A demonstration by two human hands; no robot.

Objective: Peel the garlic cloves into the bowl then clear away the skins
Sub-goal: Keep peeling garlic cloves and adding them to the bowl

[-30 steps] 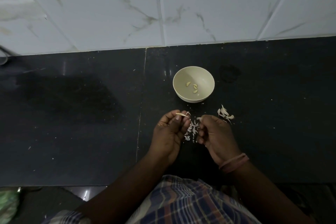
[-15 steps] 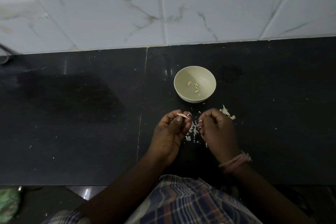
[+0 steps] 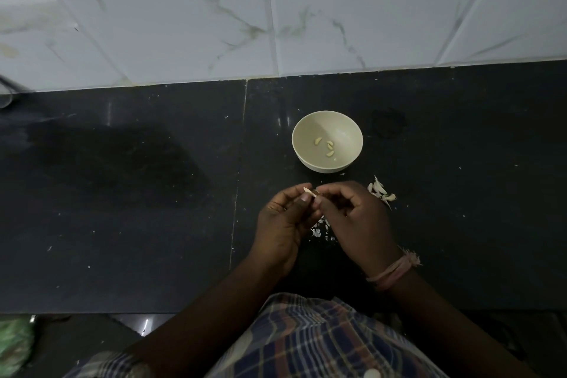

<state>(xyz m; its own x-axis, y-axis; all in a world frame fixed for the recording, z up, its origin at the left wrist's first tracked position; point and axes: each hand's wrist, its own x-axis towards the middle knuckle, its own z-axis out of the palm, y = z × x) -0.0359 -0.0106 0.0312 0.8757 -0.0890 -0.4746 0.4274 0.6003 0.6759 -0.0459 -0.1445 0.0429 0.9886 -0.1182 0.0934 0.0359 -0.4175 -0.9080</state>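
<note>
A cream bowl (image 3: 343, 132) stands on the black counter (image 3: 122, 193) and holds several peeled cloves (image 3: 329, 149). Just in front of it, my left hand (image 3: 283, 221) pinches a small garlic clove (image 3: 308, 191) between thumb and fingers. My right hand (image 3: 352, 218) has its fingertips at the same clove, pinching its skin. A scatter of white skins (image 3: 320, 228) lies on the counter under and between my hands. A small pile of unpeeled cloves (image 3: 380, 192) sits just right of my right hand.
A white marbled tile wall (image 3: 276, 9) rises behind the counter. The counter's front edge runs below my forearms, with my checked shirt (image 3: 306, 341) over it. Something green (image 3: 13, 344) shows at the lower left, below the counter.
My right hand has moved left and up from beside the skins to meet my left hand at the clove. The left hand and bowl stay where they were.
</note>
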